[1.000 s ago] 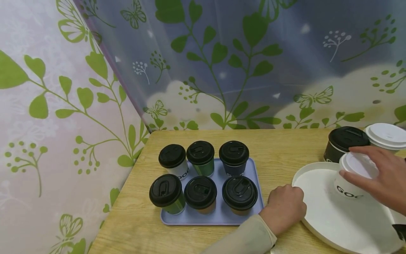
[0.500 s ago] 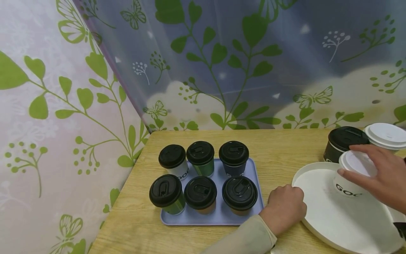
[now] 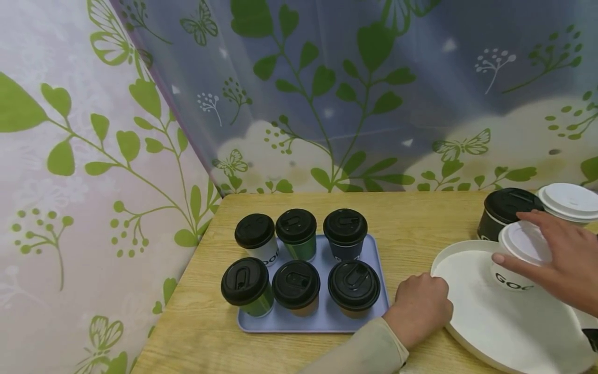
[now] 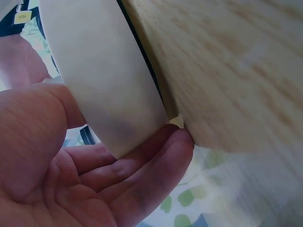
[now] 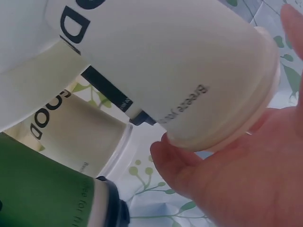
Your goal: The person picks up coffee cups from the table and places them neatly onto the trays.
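Observation:
A white paper cup [image 3: 514, 280] lettered in black, with a white lid [image 3: 520, 241], stands upright on the round white tray [image 3: 490, 327]. My right hand [image 3: 565, 265] is spread around the lid. In the right wrist view, a fingertip [image 5: 165, 153] sits against or very near the lid's rim, while another finger stands apart from the cup [image 5: 156, 61]. My left hand [image 3: 420, 306] grips the tray's left rim. From the left wrist, that hand [image 4: 90, 175] shows its fingers under the tray wall [image 4: 104, 71] and its thumb on the other side.
On the left, a lavender tray [image 3: 303, 324] carries several black-lidded cups in two rows. Behind the round tray stand a black cup [image 3: 509, 205] and a larger white-lidded cup [image 3: 567, 200]. A patterned cloth [image 3: 350, 104] hangs along the table's back edge.
My right hand's thumb has shifted left and away from the cup's lid, so the fingers spread wider. The cup is nearly where it was. My left hand has kept its place.

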A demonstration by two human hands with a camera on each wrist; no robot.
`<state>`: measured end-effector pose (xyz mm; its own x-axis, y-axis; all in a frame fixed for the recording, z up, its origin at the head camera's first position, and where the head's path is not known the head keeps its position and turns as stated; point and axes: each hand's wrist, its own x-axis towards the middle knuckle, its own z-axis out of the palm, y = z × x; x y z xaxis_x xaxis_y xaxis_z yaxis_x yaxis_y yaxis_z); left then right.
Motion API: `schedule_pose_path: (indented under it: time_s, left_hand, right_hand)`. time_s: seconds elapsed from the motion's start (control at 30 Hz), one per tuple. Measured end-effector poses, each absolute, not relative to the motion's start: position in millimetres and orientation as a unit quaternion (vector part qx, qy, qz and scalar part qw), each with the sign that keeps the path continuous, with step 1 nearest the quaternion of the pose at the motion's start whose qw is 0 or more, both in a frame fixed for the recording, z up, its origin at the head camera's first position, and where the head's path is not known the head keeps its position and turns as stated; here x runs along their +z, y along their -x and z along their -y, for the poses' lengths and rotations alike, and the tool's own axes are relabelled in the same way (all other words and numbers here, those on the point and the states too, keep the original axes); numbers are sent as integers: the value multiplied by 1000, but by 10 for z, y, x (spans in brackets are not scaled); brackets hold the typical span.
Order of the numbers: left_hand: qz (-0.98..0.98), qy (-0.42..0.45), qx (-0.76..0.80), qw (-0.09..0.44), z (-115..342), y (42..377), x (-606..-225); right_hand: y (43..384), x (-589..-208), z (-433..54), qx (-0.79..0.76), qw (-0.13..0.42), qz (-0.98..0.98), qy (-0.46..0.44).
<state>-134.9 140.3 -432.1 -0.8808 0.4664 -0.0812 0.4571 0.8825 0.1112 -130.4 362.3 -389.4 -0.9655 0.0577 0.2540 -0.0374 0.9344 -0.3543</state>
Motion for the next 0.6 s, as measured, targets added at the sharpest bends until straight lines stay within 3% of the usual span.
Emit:
schedule_pose_path:
  time_s: [0.27,0.6]
  left_hand:
    - [-968,-246,43,34,-1399,1344,-4307]
    - [-968,-241,47,39,-1397,1350,-4318]
  right_hand:
    - [1449,-3592,-3633,155,158,975,-5]
    - [1961,-3220,-3794,43,55,998,5]
